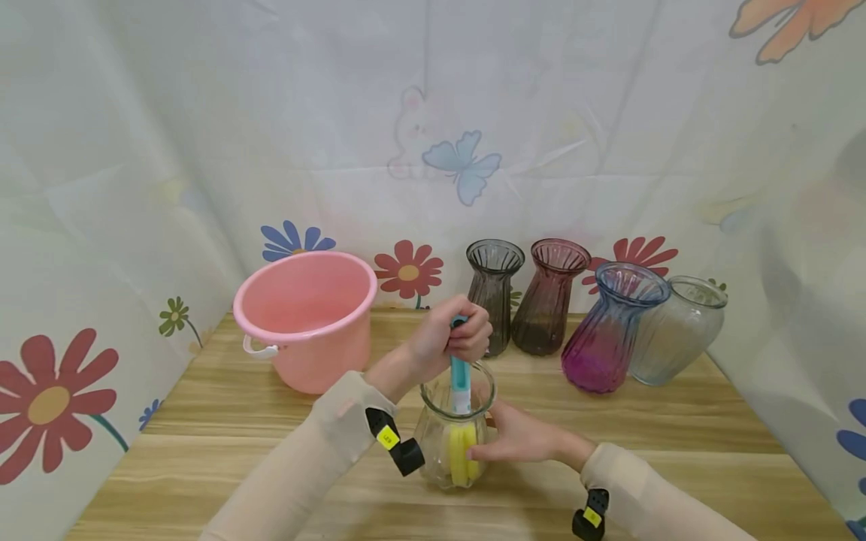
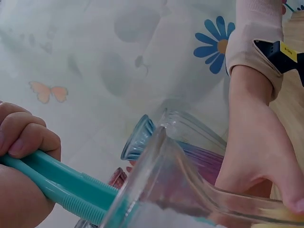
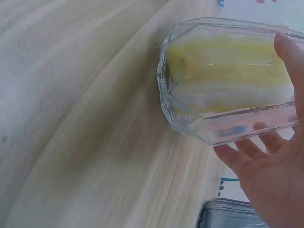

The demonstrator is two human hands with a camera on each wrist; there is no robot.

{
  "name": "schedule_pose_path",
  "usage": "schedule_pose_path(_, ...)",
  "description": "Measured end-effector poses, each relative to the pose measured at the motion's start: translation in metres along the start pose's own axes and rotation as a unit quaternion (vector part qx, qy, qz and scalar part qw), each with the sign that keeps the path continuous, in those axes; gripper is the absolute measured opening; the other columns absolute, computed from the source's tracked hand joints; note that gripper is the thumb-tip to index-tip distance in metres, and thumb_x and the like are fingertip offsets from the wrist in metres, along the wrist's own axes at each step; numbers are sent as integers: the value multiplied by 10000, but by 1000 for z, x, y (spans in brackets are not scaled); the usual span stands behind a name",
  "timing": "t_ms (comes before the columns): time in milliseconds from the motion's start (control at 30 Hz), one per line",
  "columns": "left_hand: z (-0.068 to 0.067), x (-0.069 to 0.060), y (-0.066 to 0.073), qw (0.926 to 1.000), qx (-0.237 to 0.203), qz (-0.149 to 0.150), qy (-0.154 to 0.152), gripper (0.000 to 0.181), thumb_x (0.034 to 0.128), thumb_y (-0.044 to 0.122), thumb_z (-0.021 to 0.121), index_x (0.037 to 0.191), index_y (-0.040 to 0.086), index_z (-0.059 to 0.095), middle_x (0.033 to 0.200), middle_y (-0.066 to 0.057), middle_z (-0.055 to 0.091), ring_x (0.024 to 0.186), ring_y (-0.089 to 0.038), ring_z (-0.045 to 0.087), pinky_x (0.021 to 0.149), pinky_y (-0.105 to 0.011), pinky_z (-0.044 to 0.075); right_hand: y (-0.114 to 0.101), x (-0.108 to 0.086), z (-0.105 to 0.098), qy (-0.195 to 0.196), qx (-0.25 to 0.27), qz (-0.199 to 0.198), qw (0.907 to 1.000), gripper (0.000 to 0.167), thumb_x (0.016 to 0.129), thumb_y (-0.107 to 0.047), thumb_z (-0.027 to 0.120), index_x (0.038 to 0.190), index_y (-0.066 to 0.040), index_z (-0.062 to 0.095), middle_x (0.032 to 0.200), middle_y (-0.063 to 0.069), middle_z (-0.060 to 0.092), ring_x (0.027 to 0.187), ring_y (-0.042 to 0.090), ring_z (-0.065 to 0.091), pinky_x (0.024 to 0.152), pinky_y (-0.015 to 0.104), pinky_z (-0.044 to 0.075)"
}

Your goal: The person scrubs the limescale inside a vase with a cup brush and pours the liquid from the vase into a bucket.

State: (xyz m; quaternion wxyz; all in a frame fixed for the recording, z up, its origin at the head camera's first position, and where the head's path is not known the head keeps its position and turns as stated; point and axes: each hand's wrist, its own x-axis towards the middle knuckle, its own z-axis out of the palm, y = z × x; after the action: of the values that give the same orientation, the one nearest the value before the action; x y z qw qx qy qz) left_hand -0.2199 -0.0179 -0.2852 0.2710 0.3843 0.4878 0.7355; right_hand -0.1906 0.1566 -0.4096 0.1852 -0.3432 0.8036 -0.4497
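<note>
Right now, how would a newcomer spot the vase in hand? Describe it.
Find the pink bucket; to its right and nearer the head camera is a clear glass vase. The right hand holds its side, while the left hand grips a teal handle rising from its mouth. Unlike the four vases farther back, it has a yellow sponge inside.

Teal-handled yellow sponge brush (image 1: pixel 461 379) upright inside clear vase (image 1: pixel 435 447).
</note>
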Motion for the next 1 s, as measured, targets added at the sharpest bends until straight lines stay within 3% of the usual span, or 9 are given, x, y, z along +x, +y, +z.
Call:
schedule_pose_path(133, 0, 0, 4, 9998, -70, 146, 65, 393, 864, 130, 212, 473, 142, 251, 424, 60, 241, 372, -101, 191, 410, -229, 154, 1, 0, 5, 303, -71, 34, 9995, 839, 787, -280, 712, 1430, -91, 206, 1427, 135, 335, 1290, 299, 351, 971, 469, 407)
schedule_pose_path(233, 2, 1, 14, 9995, -42, 254, 195, 406, 874, 133, 207, 470, 139, 251, 422, 58, 246, 369, -100, 196, 407, -230, 160, 1, 0, 7, 471, -135, 53, 9988, 838, 778, -287, 719, 1424, -79, 227, 1425, 148, 341, 1282, 305, 363, 954, 450, 427)
schedule_pose_path(400, 6, -2, 45, 9979, -47, 536, 354, 401, 862, 119, 204, 464, 148, 243, 418, 59, 241, 369, -103, 185, 416, -258, 130, 0, 0, 11, 600, -198, 59, 9980, 854, 758, -273, 737, 1417, -50, 239, 1399, 152, 379, 1266, 287, 390, 954, 420, 433)
schedule_pose_path(533, 5, -11, 70, 9941, -278, 977, 380, 389, 854, 103, 159, 473, 144, 228, 420, 50, 215, 364, -104, 166, 419, -266, 96, -2, 0, 10, 617, -279, 83, 9977, 841, 733, -281, 753, 1401, -72, 288, 1360, 120, 438, 1237, 280, 433, 954, 424, 435)
schedule_pose_path(667, 3, -21, 88, 9884, -409, 1433, 298, 369, 847, 91, 95, 498, 127, 207, 435, 25, 181, 357, -115, 157, 410, -259, 86, -3, 0, 10, 616, -317, 49, 9976, 823, 727, -264, 757, 1396, -94, 310, 1369, 101, 437, 1241, 275, 434, 963, 440, 423)
schedule_pose_path(800, 5, -31, 103, 9842, -248, 1715, 354, 343, 823, 91, 79, 502, 129, 197, 442, 22, 176, 360, -113, 162, 407, -260, 94, -3, -2, 11, 632, -349, 1, 9974, 807, 733, -256, 753, 1394, -100, 317, 1379, 98, 426, 1246, 283, 427, 959, 432, 427)
schedule_pose_path(900, 7, -41, 114, 9771, -384, 2045, 440, 325, 823, 97, 170, 500, 122, 196, 441, 19, 179, 362, -113, 168, 402, -245, 100, -2, -2, 12, 657, -323, 13, 9973, 821, 735, -266, 752, 1399, -91, 303, 1394, 116, 402, 1257, 294, 411, 955, 430, 432)
schedule_pose_path(1000, 6, -55, 127, 9626, -833, 2537, 453, 333, 814, 113, 293, 495, 115, 199, 439, 21, 188, 362, -109, 182, 400, -222, 114, -2, -3, 12, 685, -246, 67, 9973, 843, 736, -269, 753, 1408, -77, 282, 1397, 143, 391, 1266, 302, 401, 959, 432, 429)
